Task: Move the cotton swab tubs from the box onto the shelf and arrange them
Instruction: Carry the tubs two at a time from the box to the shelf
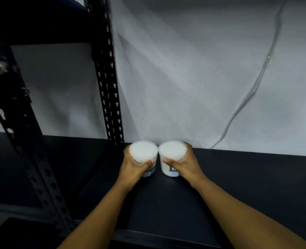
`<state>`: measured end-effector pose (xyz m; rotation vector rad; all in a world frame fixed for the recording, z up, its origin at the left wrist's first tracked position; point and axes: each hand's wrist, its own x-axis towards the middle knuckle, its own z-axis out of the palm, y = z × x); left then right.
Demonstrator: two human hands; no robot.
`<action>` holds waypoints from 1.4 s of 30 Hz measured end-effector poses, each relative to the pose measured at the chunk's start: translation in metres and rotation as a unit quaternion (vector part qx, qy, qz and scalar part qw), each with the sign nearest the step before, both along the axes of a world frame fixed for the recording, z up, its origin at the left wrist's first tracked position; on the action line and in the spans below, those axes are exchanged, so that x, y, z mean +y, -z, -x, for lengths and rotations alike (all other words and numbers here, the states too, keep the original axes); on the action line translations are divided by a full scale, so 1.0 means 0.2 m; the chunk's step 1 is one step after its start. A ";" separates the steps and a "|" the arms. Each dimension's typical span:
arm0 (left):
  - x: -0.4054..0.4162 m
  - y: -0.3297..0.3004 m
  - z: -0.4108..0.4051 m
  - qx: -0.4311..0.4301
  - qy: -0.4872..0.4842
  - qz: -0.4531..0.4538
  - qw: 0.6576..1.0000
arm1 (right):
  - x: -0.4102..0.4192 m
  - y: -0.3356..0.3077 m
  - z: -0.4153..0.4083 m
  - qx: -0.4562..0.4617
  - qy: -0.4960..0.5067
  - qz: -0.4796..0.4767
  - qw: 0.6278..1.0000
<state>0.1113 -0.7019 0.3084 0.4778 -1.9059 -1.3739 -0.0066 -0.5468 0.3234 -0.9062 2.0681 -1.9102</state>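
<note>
Reaching up from 6 o'clock, two bare forearms over the dark shelf point(238, 177). Gripping the left tub point(143, 153), left hand point(133, 165), fingers curled round its far side, thumb across the near wall. Gripping the right tub point(172, 152), right hand point(183, 163), likewise wrapped, thumb in front. Standing upright side by side near frame centre toward 6 o'clock, both tubs, rims touching or nearly so, close to the shelf's back edge. Beyond, at 10 o'clock, black slotted upright point(109, 87); at 2 o'clock, white cable point(256, 81) trailing down pale wall point(184, 69).
</note>
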 end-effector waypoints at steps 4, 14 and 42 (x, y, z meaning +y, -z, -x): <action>-0.09 0.03 0.04 -0.018 0.005 -0.007 1.000 | -0.06 0.01 0.06 -0.021 -0.023 -0.011 0.999; -0.20 0.02 0.15 -0.012 0.006 0.005 1.000 | -0.21 0.05 0.19 -0.021 -0.007 -0.030 0.999; -0.36 0.04 0.30 -0.032 -0.003 0.031 0.999 | -0.33 0.06 0.32 -0.003 -0.004 -0.040 0.999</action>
